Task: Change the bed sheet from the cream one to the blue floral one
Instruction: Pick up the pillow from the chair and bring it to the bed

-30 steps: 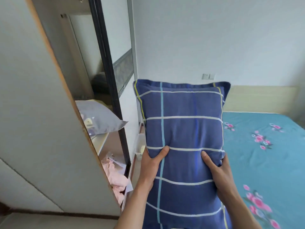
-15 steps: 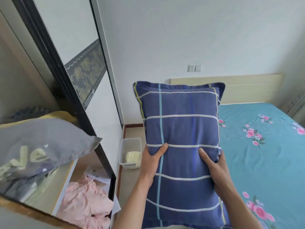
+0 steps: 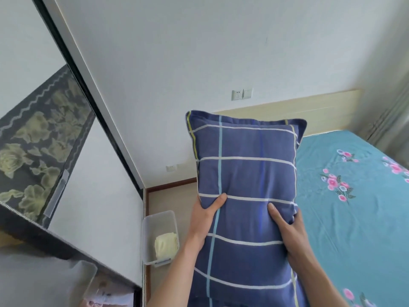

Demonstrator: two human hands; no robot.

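A dark blue checked pillow [image 3: 245, 173] stands upright in front of me, held between both hands. My left hand [image 3: 205, 214] grips its left edge, thumb pressed into the front. My right hand [image 3: 285, 227] grips its right edge the same way. The blue floral sheet [image 3: 354, 207] with pink flowers lies spread over the bed on the right. A folded cream cloth [image 3: 166, 243] sits in a clear plastic bin [image 3: 159, 218] on the floor at the left of the bed.
A wardrobe with a sliding door [image 3: 73, 134] and a dark floral panel fills the left side. The pale wooden headboard [image 3: 309, 111] runs along the white wall. A narrow strip of floor lies between wardrobe and bed. A curtain [image 3: 396, 120] hangs at far right.
The view has swung right and away from the wardrobe shelves toward the bed. The pillow stays in both hands, carried along, and more of the bed and headboard shows.
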